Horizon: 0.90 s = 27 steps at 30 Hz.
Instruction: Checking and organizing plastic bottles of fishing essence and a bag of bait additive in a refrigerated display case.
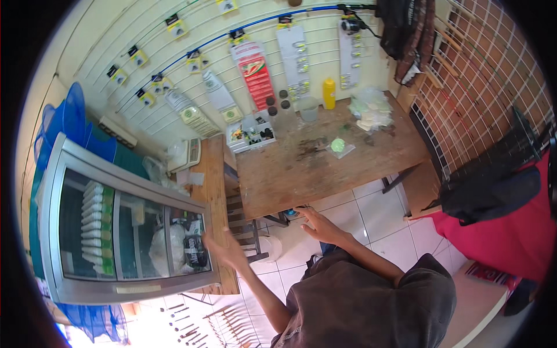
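My left hand [225, 250] is raised at the edge of the glass-fronted display cabinet [135, 289], its fingers apart; whether it touches the frame I cannot tell. Near the front edge of the wooden table [283, 187], my right hand [322, 228] is held with its fingers spread and nothing seen in it. On the tabletop lies a small clear plastic bag [347, 150] with a round pale green thing [337, 145] on or in it. Farther back is a heap of clear bags [370, 108] with pale contents.
Along the table's back stand a yellow squeeze bottle [329, 94], a translucent tub [308, 109], several dark-capped bottles [285, 115] and a divided white tray [252, 143]. A scale [187, 154] sits behind the cabinet. A blue fishing rod [270, 18] crosses the wall rack. A white bucket [269, 249] is below.
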{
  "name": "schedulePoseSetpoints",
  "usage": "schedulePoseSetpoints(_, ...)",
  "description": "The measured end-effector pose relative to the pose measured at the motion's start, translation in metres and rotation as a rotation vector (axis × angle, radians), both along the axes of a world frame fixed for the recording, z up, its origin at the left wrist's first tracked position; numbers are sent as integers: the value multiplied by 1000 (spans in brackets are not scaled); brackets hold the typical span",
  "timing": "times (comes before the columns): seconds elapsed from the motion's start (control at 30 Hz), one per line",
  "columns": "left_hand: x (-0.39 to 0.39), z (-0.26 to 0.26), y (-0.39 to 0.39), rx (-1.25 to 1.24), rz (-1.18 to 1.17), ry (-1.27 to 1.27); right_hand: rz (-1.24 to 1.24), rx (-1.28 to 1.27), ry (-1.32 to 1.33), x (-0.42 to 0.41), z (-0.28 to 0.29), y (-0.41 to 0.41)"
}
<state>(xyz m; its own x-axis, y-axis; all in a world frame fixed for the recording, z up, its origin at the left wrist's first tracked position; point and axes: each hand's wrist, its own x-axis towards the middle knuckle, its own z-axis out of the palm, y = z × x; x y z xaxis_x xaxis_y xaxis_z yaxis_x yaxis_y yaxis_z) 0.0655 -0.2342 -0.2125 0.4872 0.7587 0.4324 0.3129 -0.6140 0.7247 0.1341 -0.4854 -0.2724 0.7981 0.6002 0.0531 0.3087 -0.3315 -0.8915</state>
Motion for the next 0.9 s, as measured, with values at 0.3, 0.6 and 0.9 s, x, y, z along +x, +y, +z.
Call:
schedulePoseSetpoints(0.3, 47, -15, -92, -268, -701, 197, -298, 77, 80, 8, 14, -48)
schedulePoseSetpoints(0.6, 85, -45, -126, -468, -886, 280, -454, 139, -21, 33, 6, -71)
schedulePoseSetpoints(0.9, 148, -48, -166, -631, -932, 318, -435, 105, 101, 105, -20, -115)
